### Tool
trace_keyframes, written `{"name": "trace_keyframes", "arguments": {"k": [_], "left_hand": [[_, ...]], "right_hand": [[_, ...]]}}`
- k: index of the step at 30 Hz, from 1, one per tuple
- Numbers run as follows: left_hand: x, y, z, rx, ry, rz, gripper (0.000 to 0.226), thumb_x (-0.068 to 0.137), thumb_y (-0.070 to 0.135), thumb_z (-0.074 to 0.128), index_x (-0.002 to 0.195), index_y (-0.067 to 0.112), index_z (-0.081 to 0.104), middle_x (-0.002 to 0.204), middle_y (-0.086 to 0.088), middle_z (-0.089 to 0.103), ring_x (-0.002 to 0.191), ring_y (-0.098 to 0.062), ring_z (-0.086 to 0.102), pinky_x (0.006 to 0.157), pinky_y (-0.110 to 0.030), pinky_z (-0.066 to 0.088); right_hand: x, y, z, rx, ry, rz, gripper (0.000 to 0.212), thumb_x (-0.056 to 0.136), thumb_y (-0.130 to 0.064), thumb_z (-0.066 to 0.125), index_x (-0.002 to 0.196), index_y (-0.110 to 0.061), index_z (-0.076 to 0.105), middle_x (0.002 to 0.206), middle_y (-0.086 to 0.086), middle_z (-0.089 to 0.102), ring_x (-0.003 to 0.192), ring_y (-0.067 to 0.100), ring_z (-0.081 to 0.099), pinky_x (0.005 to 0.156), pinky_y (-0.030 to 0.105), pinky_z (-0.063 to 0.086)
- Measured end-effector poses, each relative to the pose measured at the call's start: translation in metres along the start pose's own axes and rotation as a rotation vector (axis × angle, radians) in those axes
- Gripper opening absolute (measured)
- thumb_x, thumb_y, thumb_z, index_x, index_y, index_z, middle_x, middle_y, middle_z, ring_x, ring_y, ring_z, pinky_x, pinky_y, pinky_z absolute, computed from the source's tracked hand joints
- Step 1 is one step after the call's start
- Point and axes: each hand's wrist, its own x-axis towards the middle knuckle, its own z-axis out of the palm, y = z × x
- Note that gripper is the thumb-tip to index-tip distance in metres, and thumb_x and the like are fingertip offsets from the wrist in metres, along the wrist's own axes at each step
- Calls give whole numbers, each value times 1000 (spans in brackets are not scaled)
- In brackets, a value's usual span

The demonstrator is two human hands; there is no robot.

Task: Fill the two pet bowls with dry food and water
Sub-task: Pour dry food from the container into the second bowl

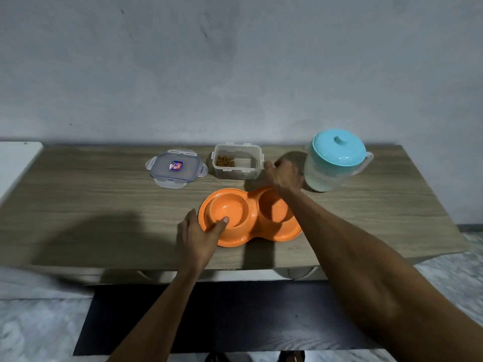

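Orange double pet bowl (251,218) sits near the front of the wooden table (104,205), both of its 2 wells empty. My left hand (201,236) grips its left rim, thumb inside the well. My right hand (283,173) hovers between the open kibble container (237,163) and the blue-lidded water pitcher (332,163), fingers loosely curled, holding nothing. The container's lid (176,169) lies just left of the container.

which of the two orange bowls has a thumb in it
The left bowl, nearer the lid: the left hand grips its rim, thumb inside. The right bowl has none.
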Motion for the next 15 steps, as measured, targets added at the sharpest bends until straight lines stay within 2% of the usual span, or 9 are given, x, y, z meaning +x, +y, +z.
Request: {"name": "trace_keyframes", "arguments": {"k": [3, 6, 9, 12, 15], "left_hand": [[-6, -11, 2, 30, -49, 118, 111, 52, 74, 71, 146, 26, 36, 141, -8, 42, 133, -26, 40, 106, -48, 41], [-5, -20, 5, 171, -68, 213, 113, 59, 60, 81, 151, 19, 30, 145, -7, 36, 135, -26, 37, 108, -43, 39], [-1, -24, 7, 276, -69, 252, 106, 67, 55, 80, 151, 17, 28, 150, -6, 32, 139, -24, 31, 110, -39, 37], [3, -25, 8, 306, -71, 254, 105, 69, 55, 79, 152, 18, 25, 153, -6, 27, 142, -26, 29, 110, -41, 38], [2, -21, 7, 349, -94, 261, 107, 73, 55, 76, 154, 18, 17, 160, -7, 17, 146, -29, 23, 114, -44, 33]], "right_hand": [[20, -19, 18, 39, -106, 52, 44, 92, -52, 54, 95, -9, 65, 101, 11, 68, 97, 32, 65, 91, 48, 53], [35, -23, 34, 161, -175, 132, 43, 92, -40, 62, 107, 0, 66, 110, 16, 70, 100, 33, 67, 88, 45, 58], [41, -22, 38, 239, -188, 190, 41, 91, -33, 65, 114, 1, 65, 115, 17, 68, 103, 34, 67, 89, 45, 58], [40, -25, 36, 319, -200, 207, 41, 90, -28, 62, 117, 2, 62, 117, 18, 66, 103, 37, 65, 85, 48, 60], [31, -27, 23, 376, -210, 185, 34, 89, -23, 59, 114, -1, 60, 110, 15, 63, 99, 37, 65, 81, 50, 61]]}}
